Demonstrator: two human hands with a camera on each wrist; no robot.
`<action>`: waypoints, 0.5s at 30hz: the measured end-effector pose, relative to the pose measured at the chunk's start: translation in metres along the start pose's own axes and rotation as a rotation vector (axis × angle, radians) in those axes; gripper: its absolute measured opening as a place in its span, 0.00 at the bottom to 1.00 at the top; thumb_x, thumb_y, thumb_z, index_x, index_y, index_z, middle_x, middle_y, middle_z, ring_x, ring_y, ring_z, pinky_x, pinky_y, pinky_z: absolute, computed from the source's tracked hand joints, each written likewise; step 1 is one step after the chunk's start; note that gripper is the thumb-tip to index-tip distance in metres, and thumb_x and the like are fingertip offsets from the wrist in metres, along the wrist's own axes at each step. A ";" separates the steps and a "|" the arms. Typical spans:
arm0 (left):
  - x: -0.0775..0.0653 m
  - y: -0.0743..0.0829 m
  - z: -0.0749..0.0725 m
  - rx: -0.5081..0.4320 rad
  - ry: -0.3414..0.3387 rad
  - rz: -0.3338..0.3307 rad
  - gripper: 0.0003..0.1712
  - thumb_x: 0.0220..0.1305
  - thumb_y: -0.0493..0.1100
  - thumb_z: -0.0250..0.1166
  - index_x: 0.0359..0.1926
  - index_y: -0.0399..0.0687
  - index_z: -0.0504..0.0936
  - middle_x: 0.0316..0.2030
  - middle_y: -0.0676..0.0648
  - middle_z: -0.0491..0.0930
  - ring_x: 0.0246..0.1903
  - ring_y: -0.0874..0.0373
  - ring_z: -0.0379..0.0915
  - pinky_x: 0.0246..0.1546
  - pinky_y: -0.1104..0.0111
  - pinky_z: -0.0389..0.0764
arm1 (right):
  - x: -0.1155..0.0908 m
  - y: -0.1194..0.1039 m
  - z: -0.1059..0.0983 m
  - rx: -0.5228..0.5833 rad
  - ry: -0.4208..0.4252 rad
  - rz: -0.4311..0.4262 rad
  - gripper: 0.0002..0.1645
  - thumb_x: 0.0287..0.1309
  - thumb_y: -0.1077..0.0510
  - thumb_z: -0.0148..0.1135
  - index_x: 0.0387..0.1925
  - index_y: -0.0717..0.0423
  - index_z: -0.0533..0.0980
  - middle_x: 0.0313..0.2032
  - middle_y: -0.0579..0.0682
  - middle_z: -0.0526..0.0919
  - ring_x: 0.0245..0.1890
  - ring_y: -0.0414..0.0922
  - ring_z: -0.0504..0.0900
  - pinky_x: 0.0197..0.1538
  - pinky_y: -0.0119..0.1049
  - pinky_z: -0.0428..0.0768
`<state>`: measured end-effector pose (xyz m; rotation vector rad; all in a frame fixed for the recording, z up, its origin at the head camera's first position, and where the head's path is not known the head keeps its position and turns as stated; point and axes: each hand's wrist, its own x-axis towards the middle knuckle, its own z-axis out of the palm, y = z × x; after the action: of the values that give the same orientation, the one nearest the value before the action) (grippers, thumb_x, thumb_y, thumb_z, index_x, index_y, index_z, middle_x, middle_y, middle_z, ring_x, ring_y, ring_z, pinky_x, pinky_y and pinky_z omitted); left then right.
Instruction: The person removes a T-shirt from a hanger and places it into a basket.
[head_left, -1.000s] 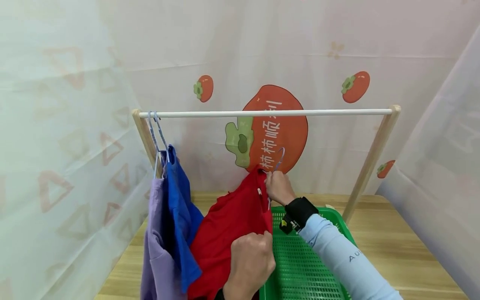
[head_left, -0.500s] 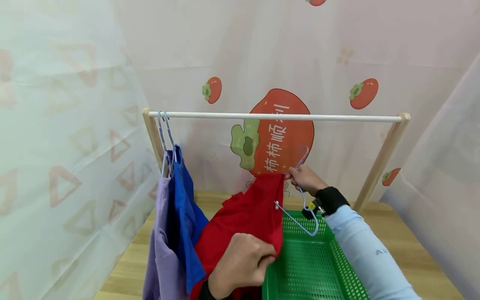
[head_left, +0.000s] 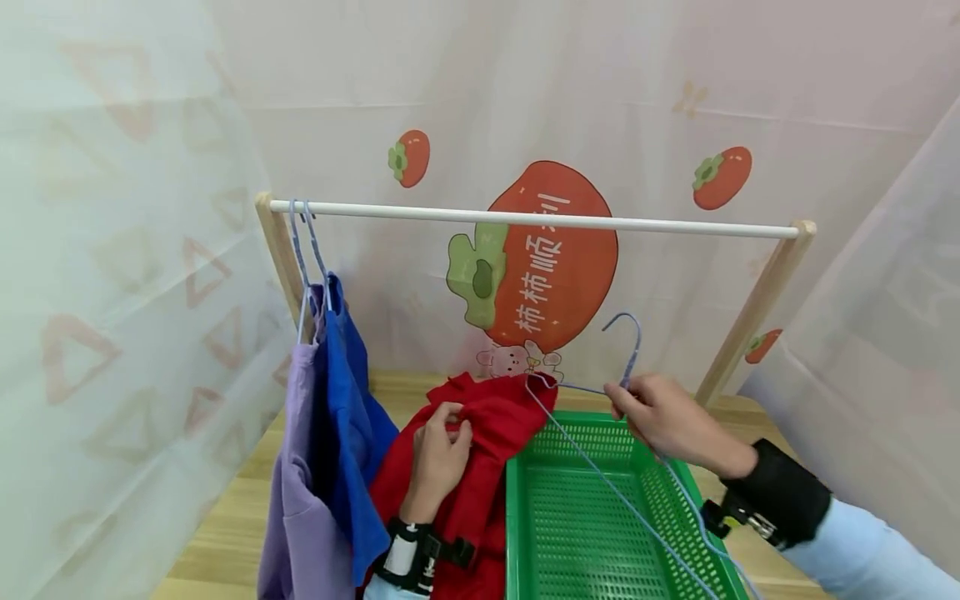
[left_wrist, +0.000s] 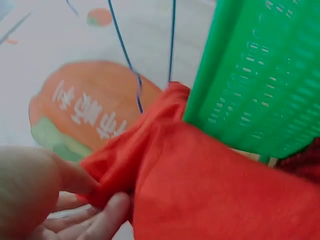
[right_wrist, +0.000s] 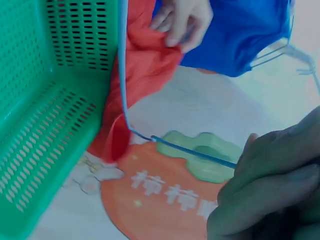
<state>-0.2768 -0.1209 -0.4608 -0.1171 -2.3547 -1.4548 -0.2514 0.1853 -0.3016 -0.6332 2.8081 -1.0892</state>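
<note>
Right hand: the right hand pinches the neck of a blue wire hanger just under its hook, fingers curled round the wire; the hanger's long arms run down over the green basket.
Left hand: the left hand bunches a fold of the red shirt between thumb and fingers, a firm grip near the shirt's upper edge.
Red shirt: it hangs draped over the basket's left wall, its top raised toward the hanger's near tip, which touches or sits just inside the cloth at the collar end.
Rail: a white rail on wooden posts crosses above; a purple shirt and a blue shirt hang on hangers at its left end.
Bench: the wooden bench carries the rack and basket.
Step in hand: by the look of it, threading the hanger into the red shirt.
Next move: likely calls for the left hand to hold the neck opening wide while the right slides the hanger's shoulder in, taking care that the wire does not snag the cloth.
</note>
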 end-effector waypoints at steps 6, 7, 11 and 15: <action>0.005 -0.019 -0.003 0.031 -0.028 -0.091 0.15 0.70 0.37 0.65 0.56 0.42 0.85 0.50 0.38 0.89 0.45 0.46 0.91 0.48 0.51 0.89 | -0.020 -0.031 -0.050 -0.175 0.182 0.051 0.25 0.81 0.44 0.53 0.29 0.54 0.80 0.14 0.44 0.68 0.12 0.40 0.69 0.21 0.36 0.69; 0.006 -0.021 -0.004 0.044 -0.035 -0.090 0.15 0.70 0.38 0.65 0.56 0.42 0.85 0.50 0.39 0.89 0.44 0.46 0.91 0.48 0.51 0.88 | -0.019 -0.036 -0.060 -0.191 0.203 0.063 0.26 0.81 0.43 0.53 0.30 0.55 0.80 0.14 0.45 0.69 0.12 0.41 0.70 0.20 0.37 0.69; 0.008 -0.029 -0.007 0.112 -0.072 -0.049 0.15 0.69 0.37 0.66 0.56 0.41 0.85 0.46 0.40 0.89 0.40 0.49 0.90 0.43 0.54 0.87 | -0.001 -0.047 -0.093 -0.215 0.270 0.060 0.28 0.81 0.42 0.52 0.33 0.59 0.80 0.15 0.48 0.73 0.13 0.44 0.72 0.20 0.38 0.70; 0.007 -0.034 -0.010 0.160 -0.095 -0.042 0.16 0.68 0.37 0.67 0.56 0.42 0.85 0.44 0.42 0.88 0.39 0.50 0.88 0.39 0.58 0.85 | 0.028 -0.044 -0.103 -0.181 0.287 0.031 0.28 0.81 0.42 0.52 0.34 0.61 0.81 0.17 0.49 0.74 0.13 0.45 0.73 0.20 0.37 0.73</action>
<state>-0.2893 -0.1463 -0.4831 -0.0971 -2.5539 -1.2999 -0.2821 0.2101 -0.1929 -0.4769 3.1773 -1.0005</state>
